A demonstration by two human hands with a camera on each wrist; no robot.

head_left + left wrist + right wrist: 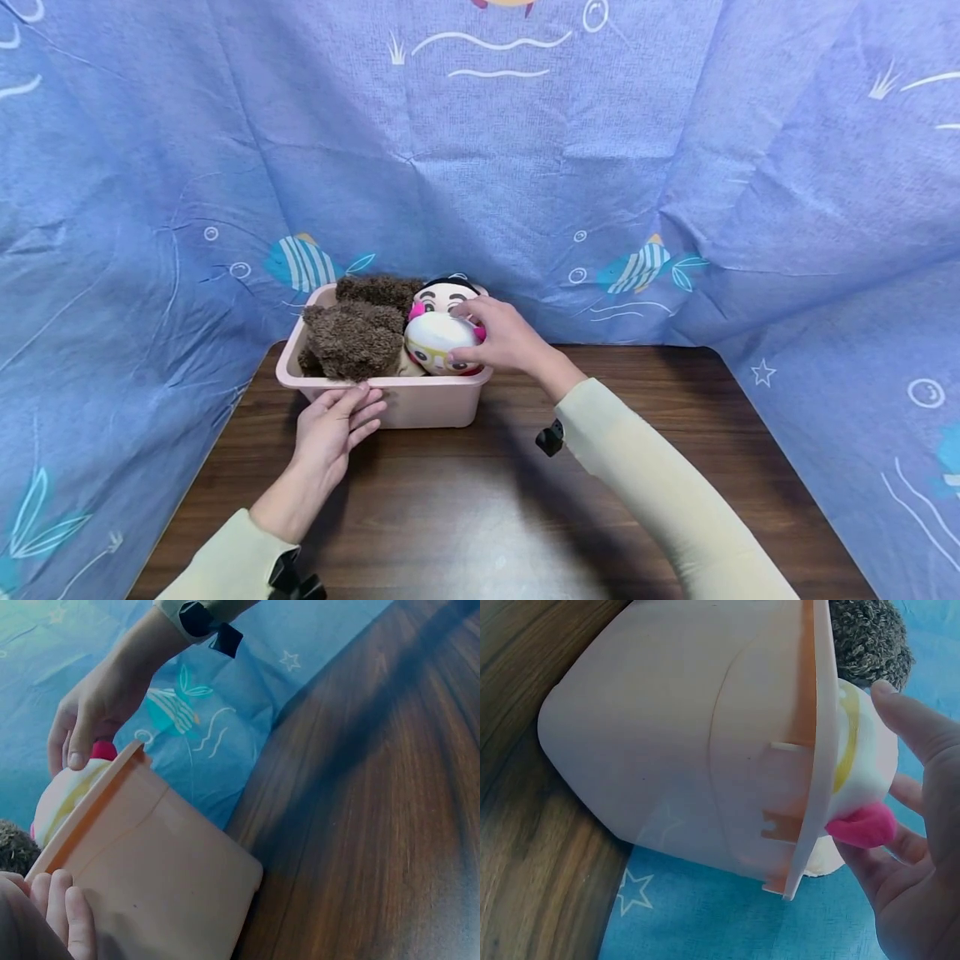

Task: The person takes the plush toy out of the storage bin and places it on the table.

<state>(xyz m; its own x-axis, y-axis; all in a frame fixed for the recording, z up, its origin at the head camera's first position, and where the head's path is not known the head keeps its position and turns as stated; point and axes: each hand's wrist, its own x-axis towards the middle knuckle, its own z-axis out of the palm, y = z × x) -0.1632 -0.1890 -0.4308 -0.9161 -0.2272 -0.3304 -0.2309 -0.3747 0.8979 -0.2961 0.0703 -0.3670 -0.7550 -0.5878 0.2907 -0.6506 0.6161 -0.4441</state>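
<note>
A pink bin stands at the back of the table, holding brown fluffy plush on its left side. At its right end lie a white round plush with a yellow band and, behind it, a plush face with black hair. My right hand curls its thumb and fingers round the white plush; the right wrist view shows the thumb beside it and a pink part near the fingers. My left hand holds the bin's front rim, thumb on top and fingers against the outer wall.
The brown wooden table extends in front of the bin and to its right. A blue curtain with fish and wave prints hangs close behind the bin and along both sides of the table.
</note>
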